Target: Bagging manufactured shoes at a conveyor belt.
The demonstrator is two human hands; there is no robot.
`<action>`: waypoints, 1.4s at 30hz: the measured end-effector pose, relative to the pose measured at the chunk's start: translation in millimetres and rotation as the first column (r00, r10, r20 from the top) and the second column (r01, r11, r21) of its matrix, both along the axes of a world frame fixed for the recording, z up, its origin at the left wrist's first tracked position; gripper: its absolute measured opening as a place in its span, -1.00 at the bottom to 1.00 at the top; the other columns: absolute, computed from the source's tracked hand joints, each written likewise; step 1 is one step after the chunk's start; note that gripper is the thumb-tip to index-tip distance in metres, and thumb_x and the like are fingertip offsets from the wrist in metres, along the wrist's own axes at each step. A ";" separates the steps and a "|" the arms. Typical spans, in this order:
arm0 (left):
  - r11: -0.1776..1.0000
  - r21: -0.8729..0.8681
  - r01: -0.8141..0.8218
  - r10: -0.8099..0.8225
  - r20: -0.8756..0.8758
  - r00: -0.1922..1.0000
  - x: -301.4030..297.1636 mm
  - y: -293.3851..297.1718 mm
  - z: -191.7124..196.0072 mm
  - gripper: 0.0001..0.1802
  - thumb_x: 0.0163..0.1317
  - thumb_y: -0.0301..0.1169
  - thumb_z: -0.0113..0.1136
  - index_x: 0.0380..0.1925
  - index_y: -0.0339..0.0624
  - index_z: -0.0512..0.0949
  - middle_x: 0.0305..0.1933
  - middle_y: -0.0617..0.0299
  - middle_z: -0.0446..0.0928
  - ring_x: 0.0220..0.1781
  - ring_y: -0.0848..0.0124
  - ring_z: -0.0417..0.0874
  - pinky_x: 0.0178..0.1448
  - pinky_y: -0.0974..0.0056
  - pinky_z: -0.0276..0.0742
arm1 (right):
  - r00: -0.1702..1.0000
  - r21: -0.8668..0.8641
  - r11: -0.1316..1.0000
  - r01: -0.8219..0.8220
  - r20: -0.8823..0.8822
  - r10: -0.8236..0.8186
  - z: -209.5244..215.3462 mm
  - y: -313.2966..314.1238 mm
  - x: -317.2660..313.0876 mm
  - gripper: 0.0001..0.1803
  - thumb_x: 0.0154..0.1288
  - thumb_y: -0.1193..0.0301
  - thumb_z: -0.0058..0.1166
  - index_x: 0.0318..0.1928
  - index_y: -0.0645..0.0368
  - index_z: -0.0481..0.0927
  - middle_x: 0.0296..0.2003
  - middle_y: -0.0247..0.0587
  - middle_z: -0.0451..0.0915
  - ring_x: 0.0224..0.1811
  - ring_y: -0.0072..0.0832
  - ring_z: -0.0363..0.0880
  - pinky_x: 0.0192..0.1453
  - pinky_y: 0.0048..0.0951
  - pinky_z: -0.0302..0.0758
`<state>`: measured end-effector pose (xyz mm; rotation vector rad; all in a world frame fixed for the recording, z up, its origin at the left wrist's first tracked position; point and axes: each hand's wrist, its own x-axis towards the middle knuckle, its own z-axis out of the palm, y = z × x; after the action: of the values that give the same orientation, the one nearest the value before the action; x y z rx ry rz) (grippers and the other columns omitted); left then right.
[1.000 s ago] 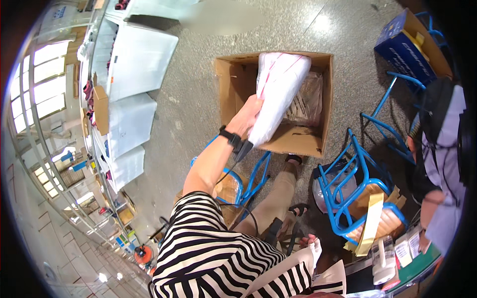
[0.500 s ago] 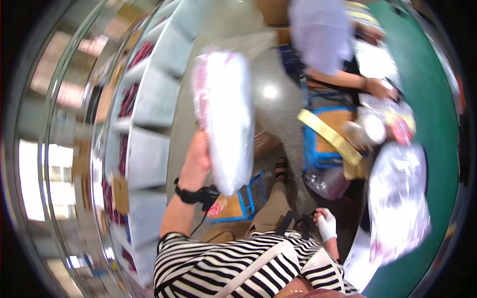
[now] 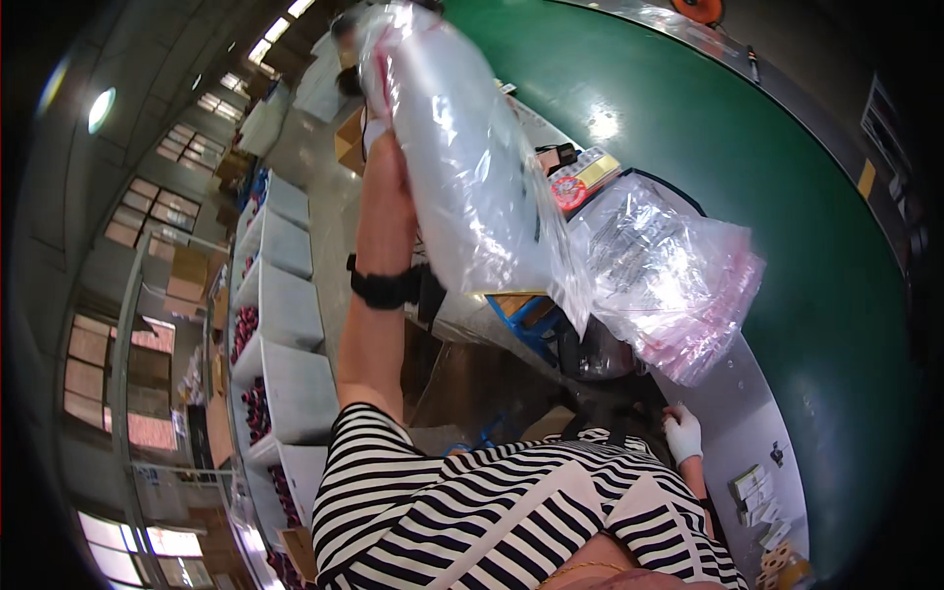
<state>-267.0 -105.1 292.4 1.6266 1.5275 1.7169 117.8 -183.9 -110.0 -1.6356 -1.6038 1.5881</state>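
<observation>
My left hand [image 3: 385,162] is raised ahead of me, closed on the left edge of a bundle of clear plastic bags [image 3: 472,167]. The bundle is long and shiny, with a pinkish-red strip along its left edge. My fingers are mostly hidden behind it. Its lower right corner overlaps a second stack of clear plastic bags [image 3: 669,265], pink along its edges, on the green table. Low by my waist, at the table's near side, is my right hand [image 3: 682,433] in a white glove with bare fingertips. Its fingers are curled; what they hold, if anything, cannot be made out.
The green table [image 3: 787,285] curves along the right. A red round label [image 3: 568,193] and small boxes lie behind the bag stack. White bins [image 3: 290,305] with dark red items line the left. A blue-framed stool [image 3: 526,320] stands below the bundle. Small packets [image 3: 755,497] lie lower right.
My view has swung to the right and up. My left hand has lifted the bag bundle farther out, now tilted towards the table. The co-worker is now mostly hidden behind the bundle.
</observation>
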 end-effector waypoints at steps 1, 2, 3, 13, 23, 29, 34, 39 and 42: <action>0.981 0.052 0.187 -0.194 0.269 0.943 5.3 17.4 8.2 -0.77 0.19 -0.55 -0.12 -0.17 -0.31 0.45 -0.29 0.13 0.53 -0.31 0.38 0.58 -0.20 0.32 0.55 | 1.000 -0.005 1.000 0.017 -0.010 -0.017 0.0 -4.8 6.5 -0.80 0.11 0.46 -0.09 -0.28 0.26 0.53 -0.50 -0.08 0.55 -0.44 -0.35 0.54 -0.28 -0.42 0.43; 0.979 0.047 0.200 -0.206 0.258 0.944 9.2 38.4 12.0 -0.77 0.19 -0.55 -0.12 -0.17 -0.31 0.45 -0.29 0.13 0.53 -0.31 0.38 0.58 -0.20 0.32 0.55 | 0.999 -0.034 0.998 0.047 -0.024 -0.048 -2.1 -8.0 13.1 -0.80 0.11 0.46 -0.09 -0.28 0.27 0.52 -0.52 -0.11 0.54 -0.46 -0.39 0.51 -0.30 -0.44 0.42; 0.969 -0.113 0.222 -0.166 0.372 0.913 10.7 61.2 11.2 -0.77 0.18 -0.56 -0.12 -0.19 -0.30 0.46 -0.31 0.14 0.54 -0.36 0.38 0.59 -0.26 0.30 0.58 | 0.997 -0.063 0.995 0.072 -0.026 -0.073 -3.3 -9.6 20.8 -0.81 0.11 0.47 -0.09 -0.28 0.27 0.52 -0.54 -0.14 0.52 -0.48 -0.43 0.49 -0.32 -0.46 0.41; 0.833 -0.552 -0.040 -0.245 -0.432 0.868 145.7 88.3 -296.9 -0.78 -0.06 -0.46 -0.03 -0.38 -0.21 0.52 -0.44 -0.15 0.51 -0.32 -0.07 0.54 -0.24 -0.04 0.42 | 0.976 -0.089 0.972 0.216 -0.017 -0.218 -8.3 -35.0 75.6 -0.84 0.10 0.49 -0.08 -0.31 0.28 0.51 -0.56 -0.23 0.50 -0.52 -0.56 0.44 -0.37 -0.51 0.39; 0.868 -0.494 -0.049 -0.278 -0.565 0.777 182.5 62.3 -296.2 -0.76 -0.11 -0.54 -0.05 -0.34 -0.22 0.39 -0.46 -0.04 0.48 -0.40 -0.06 0.51 -0.36 -0.01 0.41 | 0.984 -0.134 0.975 0.177 -0.003 -0.179 -4.5 -32.2 81.6 -0.82 0.16 0.52 -0.16 -0.25 0.28 0.48 -0.52 -0.30 0.47 -0.55 -0.61 0.41 -0.43 -0.58 0.38; 0.799 -0.598 -0.062 -0.403 -0.610 0.683 172.2 58.8 -267.2 -0.70 -0.10 -0.42 0.01 -0.29 -0.22 0.39 -0.33 -0.02 0.42 -0.20 0.05 0.49 -0.22 -0.02 0.43 | 0.974 -0.026 0.979 0.204 0.103 -0.200 24.7 -17.4 78.0 -0.82 0.13 0.45 -0.09 -0.29 0.27 0.50 -0.58 -0.19 0.48 -0.52 -0.52 0.43 -0.37 -0.48 0.38; 0.525 -0.822 0.222 -0.719 -0.289 0.633 130.7 64.4 -235.5 -0.18 -0.06 0.07 0.18 0.13 -0.23 0.28 0.08 -0.16 0.38 0.10 0.03 0.42 0.11 0.15 0.36 | 0.955 -0.007 0.964 0.264 0.145 -0.261 40.7 -10.3 82.0 -0.83 0.14 0.43 -0.09 -0.29 0.25 0.50 -0.58 -0.20 0.48 -0.50 -0.50 0.43 -0.35 -0.47 0.38; 0.465 -0.783 0.413 -0.646 0.019 0.763 117.5 90.1 -231.5 -0.32 0.06 0.09 0.11 0.00 -0.26 0.42 -0.12 -0.08 0.53 -0.06 0.19 0.55 0.00 0.25 0.43 | 0.908 0.066 0.906 0.418 -0.066 -0.414 76.9 19.5 61.3 -0.70 0.24 0.38 -0.10 -0.06 0.28 0.40 -0.35 -0.24 0.50 -0.44 -0.61 0.46 -0.40 -0.60 0.39; 0.583 -0.771 0.256 -0.586 -0.182 0.789 114.0 91.4 -260.3 -0.44 0.06 0.06 0.13 -0.11 -0.16 0.50 -0.35 0.04 0.57 -0.28 0.24 0.60 -0.20 0.22 0.47 | 0.853 0.031 0.870 0.492 -0.220 -0.474 113.4 58.2 27.4 -0.57 0.24 0.34 -0.05 0.09 0.23 0.29 -0.24 -0.16 0.50 -0.36 -0.54 0.49 -0.35 -0.61 0.42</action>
<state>-152.9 -13.7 32.1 1.7494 1.4986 0.3846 145.2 -125.6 3.4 -1.6039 -1.0292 1.3451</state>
